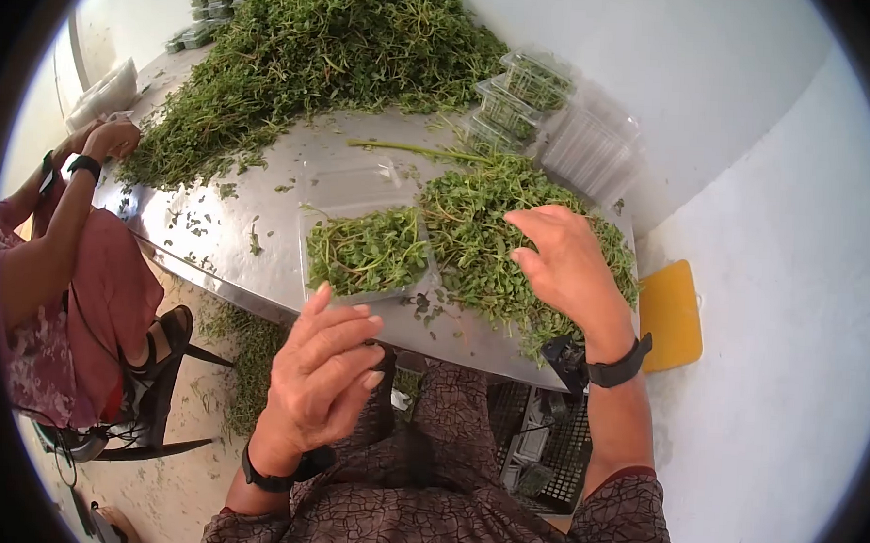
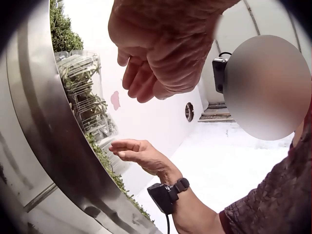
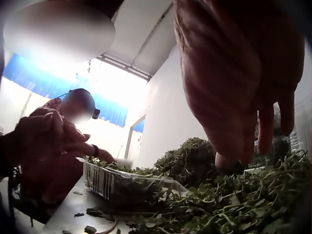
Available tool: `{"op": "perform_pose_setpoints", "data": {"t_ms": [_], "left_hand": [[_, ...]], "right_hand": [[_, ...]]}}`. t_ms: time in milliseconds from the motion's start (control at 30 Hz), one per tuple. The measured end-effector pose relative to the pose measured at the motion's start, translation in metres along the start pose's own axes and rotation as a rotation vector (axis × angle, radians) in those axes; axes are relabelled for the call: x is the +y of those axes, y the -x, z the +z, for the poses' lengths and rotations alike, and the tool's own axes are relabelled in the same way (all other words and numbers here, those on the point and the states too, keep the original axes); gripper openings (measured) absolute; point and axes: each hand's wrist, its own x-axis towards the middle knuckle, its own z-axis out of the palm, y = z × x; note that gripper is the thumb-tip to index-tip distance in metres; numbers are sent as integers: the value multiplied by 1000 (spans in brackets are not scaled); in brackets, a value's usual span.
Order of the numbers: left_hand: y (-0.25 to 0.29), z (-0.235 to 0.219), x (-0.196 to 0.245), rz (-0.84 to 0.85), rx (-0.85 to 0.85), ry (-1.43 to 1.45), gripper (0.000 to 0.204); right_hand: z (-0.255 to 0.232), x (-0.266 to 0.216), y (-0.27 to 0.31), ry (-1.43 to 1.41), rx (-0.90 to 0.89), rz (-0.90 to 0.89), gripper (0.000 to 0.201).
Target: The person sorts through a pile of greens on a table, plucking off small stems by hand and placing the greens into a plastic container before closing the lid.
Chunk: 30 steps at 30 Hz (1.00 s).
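Observation:
An open-lidded clear plastic box [image 1: 356,296] filled with leafy green stems [image 1: 368,249] sits near the edge of the metal table [image 1: 286,241]. My left hand [image 1: 324,378] is raised in front of this box, its fingers loosely bent and apart, with nothing in them. Over the loose pile of greens [image 1: 477,201] to the right of the box hovers my right hand [image 1: 566,268], thumb and fingers spread and holding nothing. In the right wrist view its fingers [image 3: 265,129] hang down above the leaves.
A big heap of greens [image 1: 338,54] covers the back. Filled boxes [image 1: 515,100] stand beside nested empty boxes [image 1: 596,147] against the wall. A yellow board [image 1: 671,316] is at right, a black crate [image 1: 583,443] under the table. Another person [image 1: 57,245] sits at left.

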Motion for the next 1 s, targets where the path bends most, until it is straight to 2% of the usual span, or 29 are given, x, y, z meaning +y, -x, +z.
{"op": "perform_pose_setpoints", "data": {"t_ms": [100,167,200,267,400,467,600,700,867,933,967,1000], "left_hand": [[5,2,5,-3,-40,23,22],[7,2,7,-11,-47,28,22],[8,3,8,-13,-56,42,22],[10,5,8,-16,-61,49,22],[10,7,9,16,-69,61,23],[10,8,9,24,-72,65,23],[10,11,10,39,-99,75,22],[10,13,10,46,-93,81,21],[10,15,9,40,-62,93,21],[12,16,8,25,-56,99,21],[12,16,7,31,-61,102,22],[13,16,7,41,-67,106,22]], "right_hand": [[8,-3,-4,-43,-22,6,33],[4,-14,-8,-51,-175,18,39],[7,-15,-9,-53,-179,13,39],[16,-18,-11,-46,-76,-121,39],[23,-23,-24,43,-96,-126,54],[31,-20,-32,33,-203,-55,48],[46,-14,-45,118,-306,-47,33],[53,-6,-46,207,-133,-152,16],[46,2,-42,280,-119,-176,4],[40,8,-38,241,23,-108,7],[35,10,-38,231,14,-119,7],[26,10,-37,100,72,-33,10]]}}
